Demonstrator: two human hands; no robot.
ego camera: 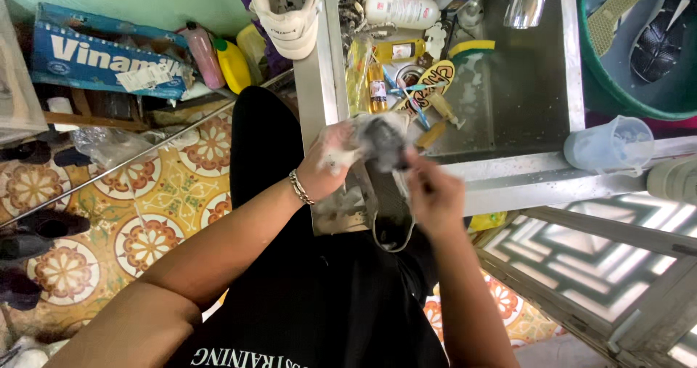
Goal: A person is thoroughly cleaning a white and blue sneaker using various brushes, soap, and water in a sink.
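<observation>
Over the edge of the steel sink (523, 99), the left hand (327, 166) grips a soapy grey shoe (381, 141) while the right hand (434, 193) closes on what seems a small brush, blurred, against its side, a lace (396, 241) dangling below.

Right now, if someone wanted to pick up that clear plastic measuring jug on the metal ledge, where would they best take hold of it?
Probably around the body of the clear plastic measuring jug, coming from above. It appears to lie tilted on the metal ledge with its open mouth toward the right, so the rounded wall is the easiest part to wrap fingers around. Any handle is too unclear to rely on.
</observation>
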